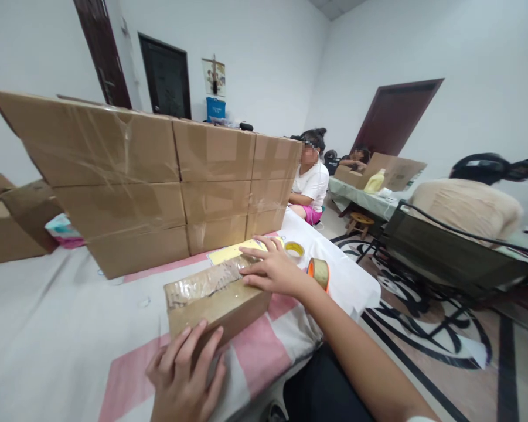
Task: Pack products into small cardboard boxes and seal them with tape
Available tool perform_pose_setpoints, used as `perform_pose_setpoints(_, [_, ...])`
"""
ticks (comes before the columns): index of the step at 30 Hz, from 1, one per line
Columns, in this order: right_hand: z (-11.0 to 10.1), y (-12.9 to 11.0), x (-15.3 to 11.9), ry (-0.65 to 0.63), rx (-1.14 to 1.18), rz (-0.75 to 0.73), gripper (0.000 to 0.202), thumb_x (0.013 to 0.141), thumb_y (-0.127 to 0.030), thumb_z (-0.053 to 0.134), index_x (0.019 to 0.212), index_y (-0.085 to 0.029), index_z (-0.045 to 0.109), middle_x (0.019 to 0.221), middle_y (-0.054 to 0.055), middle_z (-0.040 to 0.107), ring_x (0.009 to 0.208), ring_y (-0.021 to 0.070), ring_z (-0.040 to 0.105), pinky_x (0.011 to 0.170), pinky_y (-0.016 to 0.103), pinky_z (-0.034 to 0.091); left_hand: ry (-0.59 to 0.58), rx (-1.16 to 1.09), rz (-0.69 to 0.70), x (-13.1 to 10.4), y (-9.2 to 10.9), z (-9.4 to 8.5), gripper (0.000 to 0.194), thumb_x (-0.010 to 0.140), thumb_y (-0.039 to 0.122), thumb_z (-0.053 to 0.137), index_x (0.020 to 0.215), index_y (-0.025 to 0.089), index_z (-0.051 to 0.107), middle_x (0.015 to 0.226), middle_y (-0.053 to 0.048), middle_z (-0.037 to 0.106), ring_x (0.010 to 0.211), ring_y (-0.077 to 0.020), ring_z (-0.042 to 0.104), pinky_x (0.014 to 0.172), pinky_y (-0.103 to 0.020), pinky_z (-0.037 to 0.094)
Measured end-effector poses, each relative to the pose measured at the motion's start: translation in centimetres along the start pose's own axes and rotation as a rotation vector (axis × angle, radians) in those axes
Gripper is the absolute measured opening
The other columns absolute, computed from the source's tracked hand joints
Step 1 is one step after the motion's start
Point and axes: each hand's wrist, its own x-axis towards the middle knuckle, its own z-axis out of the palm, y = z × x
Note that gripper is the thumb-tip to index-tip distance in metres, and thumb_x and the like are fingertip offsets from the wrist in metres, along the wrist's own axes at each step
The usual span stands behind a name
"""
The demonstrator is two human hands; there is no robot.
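Observation:
A small cardboard box [220, 302] lies on the cloth-covered table in front of me, with shiny packing tape along its top. My right hand [270, 266] rests on the box's far right end, its fingers spread over the top. At the near left edge of the box is my left hand [187, 372]; its fingers are extended and apart, the tips at the box's side. Just right of the box stands a roll of packing tape [320, 273] with an orange core. Another tape roll [294, 250] with a yellow core lies behind it.
Stacked taped cartons [215, 202] form a wall along the table's far side. A yellow sheet [228, 252] lies before them. An open carton [15, 225] is at the left. One person [312, 181] sits beyond the stack; another sits in a folding chair [457, 255] at right.

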Motion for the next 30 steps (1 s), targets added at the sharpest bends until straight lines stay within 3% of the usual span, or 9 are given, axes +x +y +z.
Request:
perform_pose_setpoints(5, [0.2,-1.9,-0.2,-0.033,0.018,-0.156,0.046,0.095,-0.060,0.056,0.128,-0.032,0.070,0.152,0.001,0.052,0.150,0.0316,0.025,0.120,0.055,0.017,0.030,0.004,0.004,-0.2,-0.2,0.3,0.042,0.083,0.033,0.072,0.124,0.027,0.069,0.131,-0.014,0.060,0.118,-0.0305,0.051,0.115,-0.048,0.024])
perform_pose_setpoints(11, [-0.2,-0.7,-0.2,0.005,-0.060,0.026,0.035,0.098,-0.054,0.053,0.116,-0.034,0.076,0.151,0.000,0.054,0.147,0.0345,0.028,0.118,0.059,0.017,0.024,-0.013,-0.001,0.0,0.2,0.2,0.040,0.085,0.034,0.070,0.123,0.025,0.069,0.132,-0.014,0.062,0.120,-0.0302,0.052,0.115,-0.047,0.024])
perform_pose_setpoints(17, [0.2,-2.1,-0.4,-0.050,-0.013,-0.140,0.045,0.096,-0.062,0.053,0.128,-0.036,0.069,0.155,-0.001,0.049,0.150,0.0327,0.023,0.120,0.056,0.012,0.027,-0.046,-0.049,-0.1,0.7,0.1,0.035,0.087,0.034,0.068,0.122,0.027,0.070,0.130,-0.012,0.064,0.119,-0.0299,0.053,0.114,-0.049,0.025])
perform_pose_setpoints(22, [-0.2,-1.0,-0.7,-0.027,-0.042,0.110,0.033,0.096,-0.055,0.056,0.118,-0.038,0.075,0.158,0.000,0.044,0.148,0.0388,0.023,0.116,0.066,0.012,0.000,-0.028,0.002,0.2,0.3,-0.2,0.038,0.086,0.033,0.068,0.123,0.024,0.069,0.130,-0.014,0.065,0.119,-0.0300,0.053,0.114,-0.047,0.025])
perform_pose_setpoints(28, [-0.2,-2.3,-0.4,-0.062,0.002,-0.071,0.040,0.096,-0.059,0.054,0.125,-0.038,0.071,0.158,0.000,0.045,0.149,0.0353,0.022,0.118,0.063,0.011,0.032,-0.054,-0.029,0.1,0.5,0.0,0.035,0.087,0.034,0.068,0.121,0.027,0.070,0.130,-0.012,0.064,0.121,-0.0286,0.053,0.116,-0.047,0.024])
perform_pose_setpoints(30, [-0.1,-2.0,-0.3,-0.058,0.011,-0.021,0.037,0.095,-0.059,0.055,0.121,-0.039,0.073,0.156,0.000,0.047,0.147,0.0353,0.025,0.118,0.063,0.013,0.031,-0.047,-0.014,0.2,0.4,0.0,0.037,0.086,0.033,0.069,0.122,0.026,0.070,0.130,-0.012,0.064,0.120,-0.0282,0.053,0.116,-0.046,0.024])
